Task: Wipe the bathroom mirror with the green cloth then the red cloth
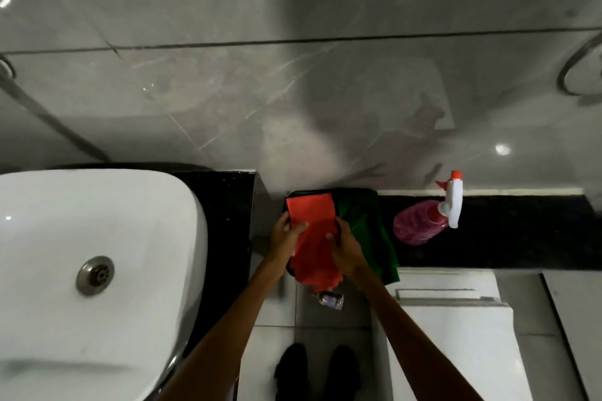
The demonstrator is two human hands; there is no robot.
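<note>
Left hand and right hand pinch red cloth edges; long axis runs wall-to-person, beside green cloth.

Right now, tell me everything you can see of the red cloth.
The red cloth is a plain, soft-looking fabric, bright red-orange, with no pattern visible. Its far end lies flat with a straight edge on a dark tray; its near end is bunched and hangs past the tray's front edge. The left hand pinches its left edge and the right hand grips its right side. It lies beside the green cloth, apparently overlapping its left edge.
</note>
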